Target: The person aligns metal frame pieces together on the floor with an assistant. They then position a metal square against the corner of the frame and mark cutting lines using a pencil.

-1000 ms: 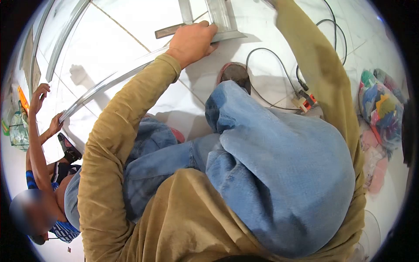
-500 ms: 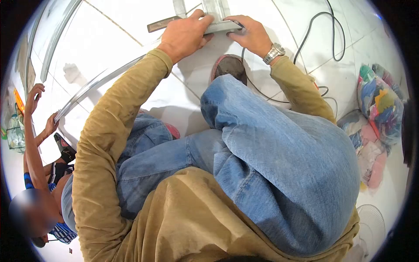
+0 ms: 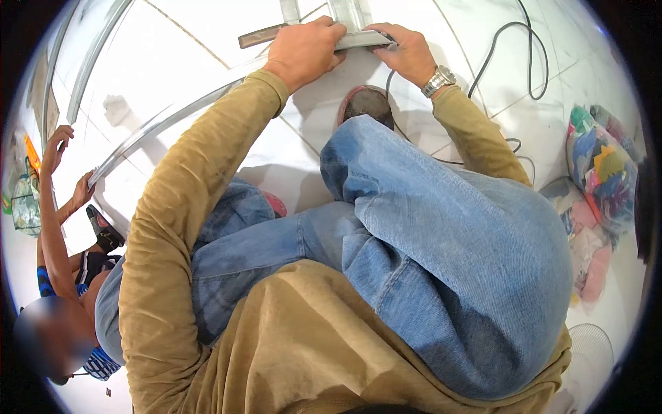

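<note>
A long metal strip [image 3: 165,123] runs from the far left up to the top centre, where my left hand [image 3: 307,54] wraps round it near its end. My right hand [image 3: 407,55], with a watch on the wrist, grips the same strip's end, thumb and fingers on either side. Between my two hands a short stretch of the strip shows. Just beyond it a wide metal profile [image 3: 345,12] and a narrower one reach to the top edge. Left of my left hand lies a brown-faced square tube piece [image 3: 261,36].
Another person's hand [image 3: 81,190] touches the strip's far left end; their other arm [image 3: 54,152] is raised beside it. More curved metal strips [image 3: 93,65] lie upper left. A black cable [image 3: 493,52] loops at right, near bags of cloth [image 3: 603,169]. My shoe [image 3: 365,107] is below my hands.
My right hand has come in from the upper right and taken hold of the strip's end. The orange-and-white item by the cable is now hidden behind my arm and leg.
</note>
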{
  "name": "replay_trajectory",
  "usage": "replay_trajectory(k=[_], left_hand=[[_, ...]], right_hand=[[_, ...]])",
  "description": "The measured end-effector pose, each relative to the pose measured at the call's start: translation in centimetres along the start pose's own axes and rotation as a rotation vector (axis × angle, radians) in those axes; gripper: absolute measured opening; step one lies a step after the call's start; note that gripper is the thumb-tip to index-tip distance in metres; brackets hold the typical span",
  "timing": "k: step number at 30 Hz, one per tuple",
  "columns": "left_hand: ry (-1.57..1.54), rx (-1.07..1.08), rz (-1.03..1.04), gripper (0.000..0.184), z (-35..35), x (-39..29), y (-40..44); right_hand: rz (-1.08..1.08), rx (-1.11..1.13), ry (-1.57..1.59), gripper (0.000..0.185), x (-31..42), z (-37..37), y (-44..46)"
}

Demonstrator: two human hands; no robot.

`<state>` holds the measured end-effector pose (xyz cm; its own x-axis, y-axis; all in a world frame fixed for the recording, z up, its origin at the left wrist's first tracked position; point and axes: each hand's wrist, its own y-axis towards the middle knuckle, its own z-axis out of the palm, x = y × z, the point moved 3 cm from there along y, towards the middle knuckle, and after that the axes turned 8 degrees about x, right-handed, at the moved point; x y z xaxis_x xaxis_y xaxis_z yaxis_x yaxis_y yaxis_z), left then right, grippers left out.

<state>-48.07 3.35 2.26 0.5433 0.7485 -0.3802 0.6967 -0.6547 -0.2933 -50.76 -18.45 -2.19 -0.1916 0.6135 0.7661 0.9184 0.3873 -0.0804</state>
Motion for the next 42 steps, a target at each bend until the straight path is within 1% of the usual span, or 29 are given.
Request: replay_trajectory(k=[2,4,6,8,11,13,15,17,24,26,28,30,33,35,37,38,39,40,41,42], left_hand=[[0.004,-0.01,0.002,0.031,-0.1,-0.1,-0.1],[0.01,0.026,-0.015,0.032,0.0,-0.1,-0.1],[0.016,0.016,-0.006,0.033,0.0,0.0,-0.1],[0.019,0.008,0.0,0.033,0.1,-0.1,-0.2],[0.03,0.037,-0.017,0.034,-0.1,-0.1,-0.4],[-0.014,-0.011,-0.018,0.036,-0.1,0.3,-0.7],[0.006,0.002,-0.038,0.037,0.1,0.3,-0.7],[0.028,0.014,-0.062,0.037,0.0,0.2,-0.8],[0.016,0.071,-0.094,0.035,0.2,0.2,-0.3],[0.009,0.076,-0.096,0.035,0.0,-0.1,-0.3],[0.015,0.116,-0.123,0.036,-0.1,-0.1,-0.2],[0.009,0.103,-0.109,0.036,-0.1,0.0,-0.2],[0.014,0.083,-0.103,0.035,0.3,0.0,-0.2],[0.036,0.069,-0.111,0.035,0.2,0.2,-0.2],[0.013,0.098,-0.123,0.044,0.2,0.1,-0.3],[0.02,0.089,-0.129,0.044,-0.2,0.3,-0.3],[-0.046,0.074,-0.09,0.044,-0.7,0.2,-0.5],[-0.109,0.059,-0.053,0.045,-1.1,0.5,-0.6],[-0.269,0.02,0.044,0.051,-1.4,1.6,-0.7],[-0.263,0.015,0.027,0.051,-1.8,3.3,-0.8]], right_hand=[[-0.008,-0.001,0.025,0.045,0.1,0.0,0.0],[0.008,-0.002,0.011,0.044,0.2,0.0,0.0],[0.029,0.0,-0.001,0.044,0.1,0.0,-0.1],[0.008,0.009,-0.003,0.037,0.1,0.0,0.0],[0.046,0.034,0.029,0.038,0.4,0.0,0.0],[0.081,0.043,0.054,0.039,0.4,0.0,-0.1],[0.118,0.053,0.082,0.04,0.2,0.0,-0.3],[0.051,0.038,0.0,0.04,0.0,-0.2,-0.3],[0.047,0.077,-0.061,0.042,-0.1,-0.3,0.0],[-0.014,0.062,-0.107,0.042,-0.3,-0.2,0.1],[-0.003,0.073,-0.092,0.042,-0.2,-0.3,0.2],[0.011,0.085,-0.077,0.042,-0.1,-0.5,0.1],[0.049,0.128,-0.012,0.038,-0.3,-0.8,0.2],[-0.024,0.213,0.016,0.035,-0.6,-1.6,0.9],[-0.005,0.218,-0.018,0.036,-1.2,-3.4,0.9],[0.016,0.227,-0.056,0.037,-1.6,-4.4,1.1],[0.003,0.145,-0.012,0.028,-2.4,-5.2,1.1],[-0.015,0.147,-0.012,0.028,-2.3,-6.2,1.3],[0.121,0.169,0.024,0.026,-2.8,-7.2,1.2],[0.257,0.194,0.06,0.026,-2.6,-7.8,1.1]])
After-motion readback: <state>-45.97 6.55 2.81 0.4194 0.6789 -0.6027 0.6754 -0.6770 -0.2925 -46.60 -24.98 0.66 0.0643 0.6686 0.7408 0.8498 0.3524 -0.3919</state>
